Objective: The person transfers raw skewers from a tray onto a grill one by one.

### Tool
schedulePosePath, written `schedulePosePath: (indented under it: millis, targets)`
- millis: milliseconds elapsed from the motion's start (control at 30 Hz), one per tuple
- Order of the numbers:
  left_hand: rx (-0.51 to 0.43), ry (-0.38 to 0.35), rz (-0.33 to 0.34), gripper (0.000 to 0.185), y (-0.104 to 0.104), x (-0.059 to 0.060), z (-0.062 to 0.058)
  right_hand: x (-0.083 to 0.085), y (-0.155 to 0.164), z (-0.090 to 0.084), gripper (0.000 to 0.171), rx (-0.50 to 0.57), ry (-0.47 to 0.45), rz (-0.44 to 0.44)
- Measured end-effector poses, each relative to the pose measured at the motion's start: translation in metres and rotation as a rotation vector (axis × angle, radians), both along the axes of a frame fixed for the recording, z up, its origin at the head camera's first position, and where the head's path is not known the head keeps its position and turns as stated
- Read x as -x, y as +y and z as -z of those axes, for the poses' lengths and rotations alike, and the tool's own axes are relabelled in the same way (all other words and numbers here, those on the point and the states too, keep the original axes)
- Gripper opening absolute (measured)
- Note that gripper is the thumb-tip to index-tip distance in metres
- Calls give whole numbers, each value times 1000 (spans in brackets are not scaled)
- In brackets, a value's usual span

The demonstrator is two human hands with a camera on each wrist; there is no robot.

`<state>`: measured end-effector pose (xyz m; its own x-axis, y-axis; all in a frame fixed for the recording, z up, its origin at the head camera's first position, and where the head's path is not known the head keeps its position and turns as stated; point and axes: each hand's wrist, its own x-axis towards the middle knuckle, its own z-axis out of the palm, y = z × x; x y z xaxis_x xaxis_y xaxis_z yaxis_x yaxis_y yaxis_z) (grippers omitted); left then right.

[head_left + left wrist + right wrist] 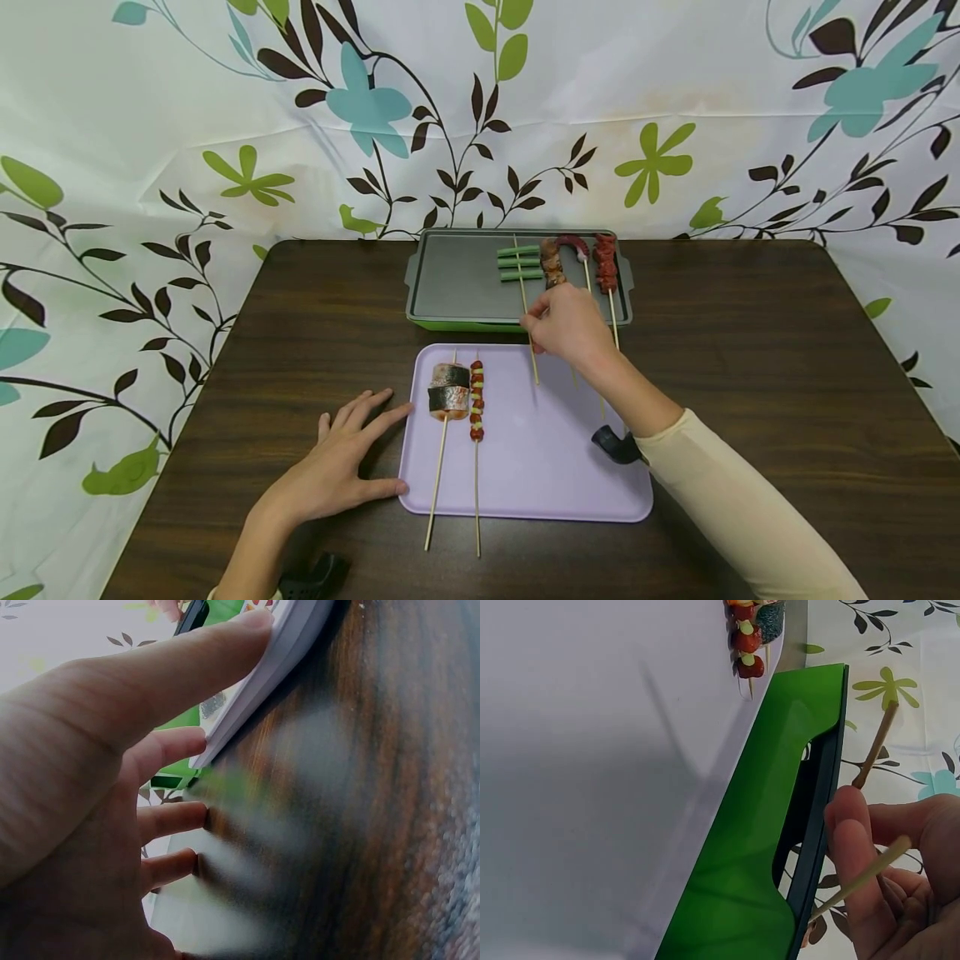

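My right hand (573,325) is over the near edge of a green tabletop grill (450,279) with a grey plate. Its fingertips pinch the stick of a skewer of green vegetable pieces (519,263). Under that hand passes the stick of a brown meat skewer (552,262). My left hand (337,454) lies spread at the left side of a lilac tray (555,450), thumb and index finger touching its rim. On the tray lie a fish skewer (448,392) with dark skin bands and a thin skewer of red and pale green pieces (477,400).
A skewer with a dark red curled tentacle-like piece (573,243) and a red meat skewer (606,262) lie on the grill's right side. The dark wooden table (750,358) ends at a patterned cloth (562,108). A black wrist camera (617,444) hangs over the tray.
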<state>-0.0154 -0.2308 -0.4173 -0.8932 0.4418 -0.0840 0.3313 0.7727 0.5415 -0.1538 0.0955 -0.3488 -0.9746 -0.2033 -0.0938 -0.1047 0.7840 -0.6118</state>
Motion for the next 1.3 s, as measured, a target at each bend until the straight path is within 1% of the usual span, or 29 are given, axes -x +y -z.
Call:
schedulePosePath:
  millis: [300, 500, 667, 833, 967, 1100, 1233, 1300]
  targets:
    - [5, 6, 1, 92, 0, 0, 0, -7, 1, 0, 15, -13, 17, -10]
    - [5, 7, 2, 92, 0, 0, 1, -18, 3, -6, 17, 3, 15, -10]
    - [7, 2, 1, 92, -1, 1, 1, -32, 6, -9, 18, 39, 65, -33]
    - [10, 0, 6, 92, -1, 2, 1, -55, 7, -10, 16, 62, 137, -65]
    - [15, 9, 11, 92, -1, 3, 0, -79, 1, -7, 12, 51, 189, -126]
    - [19, 14, 13, 92, -1, 3, -1, -103, -12, 2, 10, 18, 196, -245]
    - [18, 10, 12, 92, -1, 2, -1, -118, -22, 21, 11, -8, 132, -357]
    - [18, 6, 12, 92, 0, 2, -1, -121, -25, 30, 16, 3, 88, -385]
